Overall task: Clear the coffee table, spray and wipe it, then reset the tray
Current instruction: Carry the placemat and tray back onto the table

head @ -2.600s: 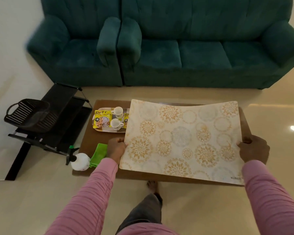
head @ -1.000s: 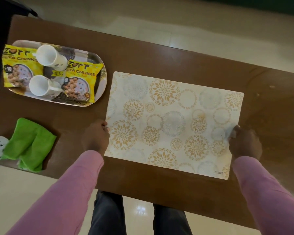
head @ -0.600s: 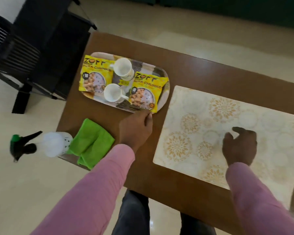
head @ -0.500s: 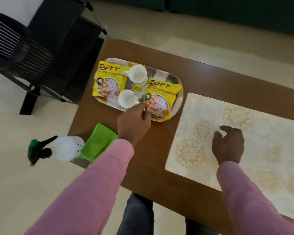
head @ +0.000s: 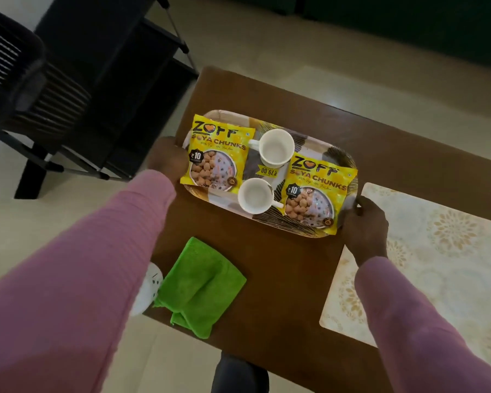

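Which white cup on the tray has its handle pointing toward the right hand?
On the tray, the nearer cup; the farther cup points its handle toward the left hand.

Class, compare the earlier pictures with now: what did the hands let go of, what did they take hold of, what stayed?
Both hands let go of the placemat, flat on the table, and moved left: the left hand and right hand grip the tray at both ends. Cups, packets and green cloth stayed put.
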Demonstrator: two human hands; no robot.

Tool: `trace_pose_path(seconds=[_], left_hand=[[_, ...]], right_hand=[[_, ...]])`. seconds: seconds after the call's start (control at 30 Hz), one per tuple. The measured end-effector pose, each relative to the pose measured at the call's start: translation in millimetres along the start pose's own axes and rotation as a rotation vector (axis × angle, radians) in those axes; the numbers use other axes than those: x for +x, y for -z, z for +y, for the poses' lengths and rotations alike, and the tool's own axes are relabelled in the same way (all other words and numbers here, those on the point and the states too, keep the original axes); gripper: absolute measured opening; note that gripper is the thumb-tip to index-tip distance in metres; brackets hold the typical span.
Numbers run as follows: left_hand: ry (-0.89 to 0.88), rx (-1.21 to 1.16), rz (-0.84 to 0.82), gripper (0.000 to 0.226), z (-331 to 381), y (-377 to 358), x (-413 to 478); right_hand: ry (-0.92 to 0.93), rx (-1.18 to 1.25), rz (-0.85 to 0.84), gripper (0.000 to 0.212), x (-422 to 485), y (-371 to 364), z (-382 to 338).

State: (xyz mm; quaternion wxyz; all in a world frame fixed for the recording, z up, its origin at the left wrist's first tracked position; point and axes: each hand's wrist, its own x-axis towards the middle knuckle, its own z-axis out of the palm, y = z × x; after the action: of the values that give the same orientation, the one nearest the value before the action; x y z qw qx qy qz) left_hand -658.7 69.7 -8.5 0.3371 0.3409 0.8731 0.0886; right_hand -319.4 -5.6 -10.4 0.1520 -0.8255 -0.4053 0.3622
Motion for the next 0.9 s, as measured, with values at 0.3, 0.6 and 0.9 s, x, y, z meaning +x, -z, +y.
trace_pose_path(seconds=[0.3,0.6,0.9], left_hand=[[0.003,-0.153,-0.013,0.023,1.7,-6.0,-22.1],[-0.061,-0.232,-0.065,0.020,44.1,-80.6,-142.3],[-0.031,-0.222,-0.242,0.015,59.7,-200.5,-253.6]], right_hand=[[-0.035,0.053,-0.023,0.033,16.2,12.9,21.4],[-0.124,0.039,0.089,0.027,17.4,121.8,117.9],[-0.260,-0.024,0.124,0.025,10.4,233.6,248.7]])
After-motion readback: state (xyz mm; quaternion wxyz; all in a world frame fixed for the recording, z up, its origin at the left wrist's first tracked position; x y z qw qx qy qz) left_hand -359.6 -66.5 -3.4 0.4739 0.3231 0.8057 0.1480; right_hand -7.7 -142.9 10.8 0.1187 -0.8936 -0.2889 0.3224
